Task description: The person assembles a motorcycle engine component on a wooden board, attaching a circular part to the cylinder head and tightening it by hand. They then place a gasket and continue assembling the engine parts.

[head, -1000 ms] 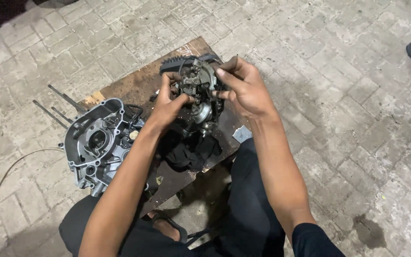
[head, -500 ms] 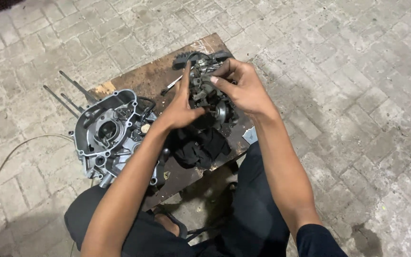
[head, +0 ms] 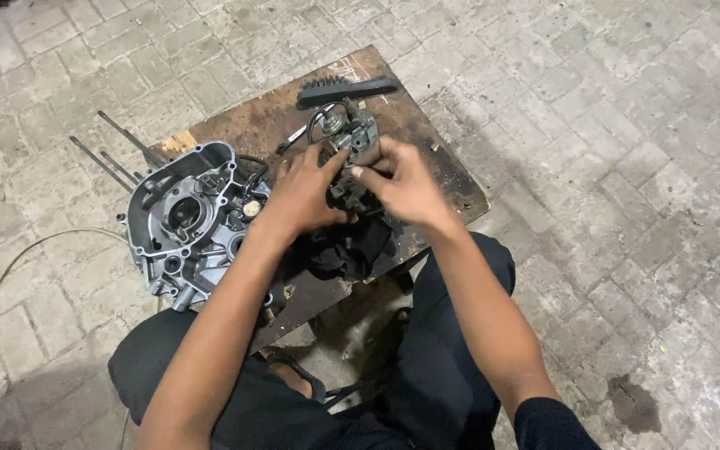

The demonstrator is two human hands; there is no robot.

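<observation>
- Head view: a low wooden bench (head: 243, 125) stands on a brick-paved floor (head: 593, 167); the person sits at its near edge.
- A small dark metal engine assembly (head: 352, 137) is held over the middle of the bench, toward the far edge.
- Left hand (head: 303, 193): grip closed on the left side of the assembly, index finger extended up along it.
- Right hand (head: 402, 183): grip closed on the right side of the assembly, fingertips pinching a part near its top.
- A black pedal lever with a toothed end (head: 347, 88) sits at the far edge of the bench, just behind the assembly.
- A grey aluminium crankcase half (head: 185, 218) lies open side up at the left edge of the bench, partly overhanging it.
- Long metal studs (head: 110, 154) project from the crankcase toward the far left.
- A dark cloth (head: 347, 250) lies under the hands, near the near edge.
- A thin cable (head: 18, 258) curves across the floor to the left of the bench.
</observation>
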